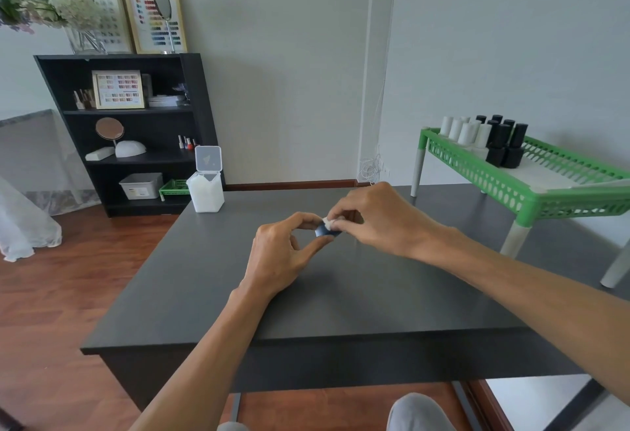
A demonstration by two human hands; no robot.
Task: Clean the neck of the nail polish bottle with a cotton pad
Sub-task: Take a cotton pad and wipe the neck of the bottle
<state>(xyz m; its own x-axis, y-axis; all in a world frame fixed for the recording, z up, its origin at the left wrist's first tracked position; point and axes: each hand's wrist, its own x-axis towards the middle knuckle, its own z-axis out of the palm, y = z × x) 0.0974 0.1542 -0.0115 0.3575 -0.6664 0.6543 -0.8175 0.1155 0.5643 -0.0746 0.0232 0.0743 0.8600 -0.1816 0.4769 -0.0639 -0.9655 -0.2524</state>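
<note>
The left hand (279, 253) pinches the small blue bottle (326, 229) between the two hands while the right hand (371, 219) presses a cotton pad (329, 222) onto what seems its neck; steady grip, gentle turning wipes.

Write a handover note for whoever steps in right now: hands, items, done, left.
Left hand: pinching the blue nail polish bottle above the dark table.
Right hand: pressing a white cotton pad against the bottle's top.
Cap: not visible.
Spare pads: open white container at the table's far left corner. Other bottles sit on the green rack, right.
Done: pad fetched, on the bottle.
Left: finish wiping the neck; how clean it is cannot be judged.
</note>
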